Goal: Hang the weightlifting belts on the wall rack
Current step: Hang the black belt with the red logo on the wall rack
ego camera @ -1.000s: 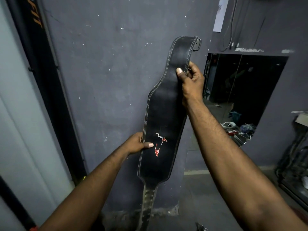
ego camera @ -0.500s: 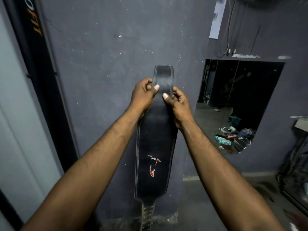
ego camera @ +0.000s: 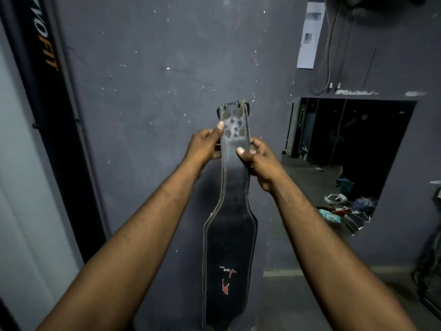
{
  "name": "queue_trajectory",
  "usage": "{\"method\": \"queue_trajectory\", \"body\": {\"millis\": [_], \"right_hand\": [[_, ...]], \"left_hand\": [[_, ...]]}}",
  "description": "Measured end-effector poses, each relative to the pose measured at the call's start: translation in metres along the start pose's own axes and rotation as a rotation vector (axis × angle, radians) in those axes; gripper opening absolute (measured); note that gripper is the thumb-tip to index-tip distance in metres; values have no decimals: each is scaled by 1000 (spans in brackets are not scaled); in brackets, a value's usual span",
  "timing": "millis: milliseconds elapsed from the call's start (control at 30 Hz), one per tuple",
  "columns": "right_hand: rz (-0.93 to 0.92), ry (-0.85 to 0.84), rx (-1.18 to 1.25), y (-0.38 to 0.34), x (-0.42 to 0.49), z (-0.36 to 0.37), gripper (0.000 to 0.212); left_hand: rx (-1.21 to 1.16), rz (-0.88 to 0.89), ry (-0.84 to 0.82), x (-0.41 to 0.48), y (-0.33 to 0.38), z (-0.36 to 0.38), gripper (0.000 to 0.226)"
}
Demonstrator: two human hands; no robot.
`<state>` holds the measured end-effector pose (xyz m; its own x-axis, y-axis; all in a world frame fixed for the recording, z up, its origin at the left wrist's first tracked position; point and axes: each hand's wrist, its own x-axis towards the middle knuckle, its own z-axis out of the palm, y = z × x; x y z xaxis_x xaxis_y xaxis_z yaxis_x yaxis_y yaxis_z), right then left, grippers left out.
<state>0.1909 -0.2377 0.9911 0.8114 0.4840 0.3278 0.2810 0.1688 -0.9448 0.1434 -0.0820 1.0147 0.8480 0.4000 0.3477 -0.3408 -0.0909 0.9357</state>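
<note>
Nearest the camera, two bare forearms reach up and away from the lower corners, converging on a black leather weightlifting belt [ego camera: 229, 247] that hangs upright in front of the dark grey wall [ego camera: 148, 91]. The belt's wide section is lowest and nearest, edged with pale stitching and marked with a small red and white logo [ego camera: 226, 280]; its bottom end runs out of view at the lower edge. Higher and farther, the belt narrows into a strap, and both hands hold it there. The left hand [ego camera: 205, 144] closes on the strap's left edge, thumb pressed on the front face, fingers curled behind. The right hand [ego camera: 259, 156] closes on the right edge slightly lower, thumb also on the front. Above the hands, the strap shows worn grey patches and round rivets, and its buckle [ego camera: 235, 107] sits at the very top, close against the wall; whether it rests on a hook cannot be told. Far right, a dark rectangular opening [ego camera: 353, 149] shows clutter on the floor, with cables [ego camera: 330, 51] and a paper sheet [ego camera: 310, 35] on the wall above. Far left stands a black frame lettered in orange [ego camera: 45, 39].
</note>
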Motion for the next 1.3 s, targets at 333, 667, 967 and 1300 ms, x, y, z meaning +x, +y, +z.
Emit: {"method": "queue_trajectory", "body": {"millis": [333, 667, 967, 1300], "right_hand": [[-130, 156, -46, -9, 40, -45, 16], [-338, 148, -258, -45, 89, -55, 58], [-542, 111, -325, -111, 173, -45, 76], [-771, 142, -272, -232, 293, -25, 58]], "left_hand": [[67, 231, 136, 28, -1, 59, 32], [-203, 58, 306, 79, 12, 75, 34], [123, 593, 340, 151, 73, 64, 28], [315, 878, 345, 282, 204, 46, 9]]}}
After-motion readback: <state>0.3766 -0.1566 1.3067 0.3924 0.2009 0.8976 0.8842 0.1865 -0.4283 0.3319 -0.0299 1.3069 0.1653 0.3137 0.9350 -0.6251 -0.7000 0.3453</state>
